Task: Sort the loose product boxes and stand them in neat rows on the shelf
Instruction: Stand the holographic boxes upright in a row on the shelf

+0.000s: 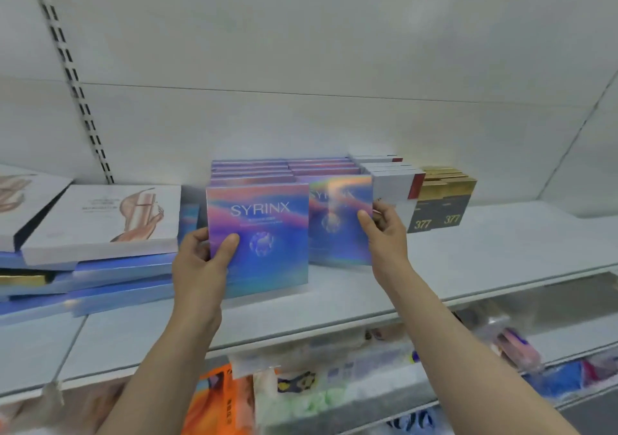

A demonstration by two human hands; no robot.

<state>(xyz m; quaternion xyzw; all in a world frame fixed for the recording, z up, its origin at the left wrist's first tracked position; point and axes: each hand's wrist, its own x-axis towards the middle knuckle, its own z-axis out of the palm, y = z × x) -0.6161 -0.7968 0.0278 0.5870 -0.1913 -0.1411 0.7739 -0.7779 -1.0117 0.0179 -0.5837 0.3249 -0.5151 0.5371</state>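
At the shelf front: the SYRINX box (pixel 264 234), iridescent blue and pink, stands upright at the head of the left row, its printed face to the camera and its lower edge on or just above the shelf (pixel 434 267); which, I cannot tell.
Left hand (pixel 200 260): grips that box at its lower left corner, thumb across the front face, fingers curled behind.
Second SYRINX box (pixel 337 220): heads the right row, just beside and slightly behind the first, with glare across its face.
Right hand (pixel 384 230): pinches the right edge of the second box, thumb on the front, fingers wrapped round the side.
Rows behind (pixel 287 167): two files of matching boxes run back toward the rear wall, only their top edges showing.
Neighbours to the right: white boxes with a red stripe (pixel 394 183), then black and gold boxes marked 377 (pixel 438 210), both standing in short rows.
Loose stock to the left: flat white boxes with a figure drawing (pixel 100 224) lie on a pile of blue boxes (pixel 110 277), not yet stood up.
Step in hand, as I judge it: squaring the two front boxes.
Doing it well: seat the left box flat, press it back against its row, then draw both faces level so the fronts form one line, parallel to the shelf edge.
Risk: pushing high on a face could tip the file backward; press low and evenly.
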